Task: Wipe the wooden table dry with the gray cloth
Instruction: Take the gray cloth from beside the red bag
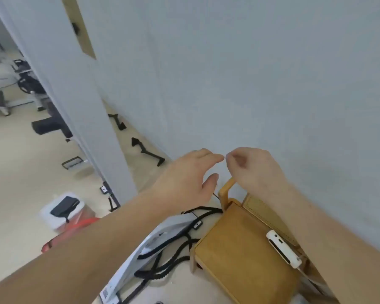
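wall: pale grey | floor: beige | partition: grey, left

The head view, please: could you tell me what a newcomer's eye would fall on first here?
Two bare forearms reach up the middle, the left hand open and the right hand curled, fingertips nearly meeting before the pale gray wall. Below them, at lower right, stands a light wooden seat with a white device on it, and black cords are tangled to its left. No gray cloth shows.
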Demonstrator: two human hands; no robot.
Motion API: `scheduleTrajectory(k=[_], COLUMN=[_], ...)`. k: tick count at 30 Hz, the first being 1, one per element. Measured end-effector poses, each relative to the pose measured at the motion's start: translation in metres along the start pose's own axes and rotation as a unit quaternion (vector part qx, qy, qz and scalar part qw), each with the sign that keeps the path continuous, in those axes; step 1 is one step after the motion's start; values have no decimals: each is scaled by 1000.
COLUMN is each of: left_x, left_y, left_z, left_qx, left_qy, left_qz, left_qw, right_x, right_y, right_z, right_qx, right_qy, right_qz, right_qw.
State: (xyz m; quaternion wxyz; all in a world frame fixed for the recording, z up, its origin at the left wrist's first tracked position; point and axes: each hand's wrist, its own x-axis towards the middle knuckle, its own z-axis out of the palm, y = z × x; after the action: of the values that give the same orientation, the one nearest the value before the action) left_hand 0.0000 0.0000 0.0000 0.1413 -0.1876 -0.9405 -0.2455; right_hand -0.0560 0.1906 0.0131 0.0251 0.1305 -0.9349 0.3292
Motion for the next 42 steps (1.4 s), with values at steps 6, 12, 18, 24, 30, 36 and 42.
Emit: scheduleTrajectory(k=[6, 12, 18, 24, 30, 36, 42], left_x=[-130, -265, -379, -430, -396, -359, -363], left_y=[-69, -143, -252, -344, -434, -515, -601], left_z=[-32, -80, -147, -180, -184, -185, -188], left_qx=[-7, -26, -27, -48, -70, -87, -112], left_qy=[-13, -5, -13, -26, -65, -72, -104], left_qz=[-199, -339, -422, -442, -423, -445, -475], left_qw=[980, 940, 906, 895, 901, 888, 867], right_x=[-16, -39, -43, -38, 21, 96, 148], right_y=[-75, -178, -305, -378, -403, -422, -441], right_z=[124, 246, 374, 463, 496, 543, 602], right_qx=[31, 113, 95, 87, 61, 59, 129], right_qy=[-179, -303, -344, -365, -343, -340, -345], right_qz=[-51, -95, -144, -127, -94, -76, -3], right_qw=[982, 942, 923, 918, 933, 935, 930])
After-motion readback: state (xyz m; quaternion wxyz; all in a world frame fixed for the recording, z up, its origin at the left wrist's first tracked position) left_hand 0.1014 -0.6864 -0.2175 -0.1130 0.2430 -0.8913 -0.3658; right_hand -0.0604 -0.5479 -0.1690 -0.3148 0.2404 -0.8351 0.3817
